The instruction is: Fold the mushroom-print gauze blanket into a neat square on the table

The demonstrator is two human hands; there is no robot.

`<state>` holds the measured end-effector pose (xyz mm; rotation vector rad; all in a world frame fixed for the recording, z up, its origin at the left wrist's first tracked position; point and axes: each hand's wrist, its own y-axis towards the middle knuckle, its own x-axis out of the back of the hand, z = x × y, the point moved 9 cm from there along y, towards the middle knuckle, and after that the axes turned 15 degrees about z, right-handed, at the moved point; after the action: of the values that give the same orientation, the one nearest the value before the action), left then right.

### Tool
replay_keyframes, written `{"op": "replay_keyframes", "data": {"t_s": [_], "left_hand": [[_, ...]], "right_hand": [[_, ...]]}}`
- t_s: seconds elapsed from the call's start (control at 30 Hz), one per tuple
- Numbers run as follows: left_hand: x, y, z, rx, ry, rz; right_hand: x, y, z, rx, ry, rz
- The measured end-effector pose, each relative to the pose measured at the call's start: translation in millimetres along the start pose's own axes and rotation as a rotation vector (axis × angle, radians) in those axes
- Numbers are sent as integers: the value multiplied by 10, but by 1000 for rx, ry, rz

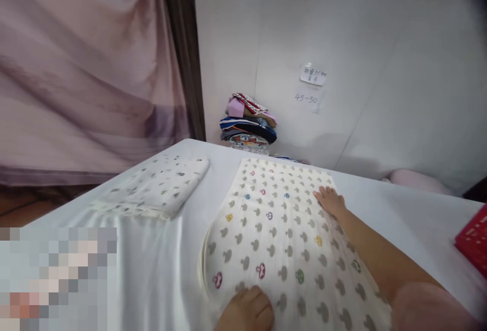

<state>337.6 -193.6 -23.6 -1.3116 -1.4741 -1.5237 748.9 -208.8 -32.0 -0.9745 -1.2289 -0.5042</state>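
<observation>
A cream cloth printed with grey mushrooms and a few coloured ones (274, 232) lies folded in layers along the white-covered table, its left edge rounded. My right hand (330, 201) rests flat on its far right edge, fingers spread, holding nothing. At the near end, low in the view, my left hand (247, 311) is on the same cloth with its fingers curled and pressed together against it. The fingertips of that hand are partly hidden.
Left on the white table (152, 255) lies a folded white cloth with small dark prints (160, 184). Behind the table's far edge stands a stack of folded fabrics (249, 123) against the wall. A red perforated container (474, 242) is at the right edge.
</observation>
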Motion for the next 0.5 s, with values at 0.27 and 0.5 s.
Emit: {"op": "replay_keyframes", "data": {"t_s": [0.27,0.5], "left_hand": [[162,57,-57,77,-117,334],[328,81,-158,28,-8,300]], "right_hand": [[-690,-1276,330,303,-43,-41],[-1139,-2575,514,584,-59,17]]}}
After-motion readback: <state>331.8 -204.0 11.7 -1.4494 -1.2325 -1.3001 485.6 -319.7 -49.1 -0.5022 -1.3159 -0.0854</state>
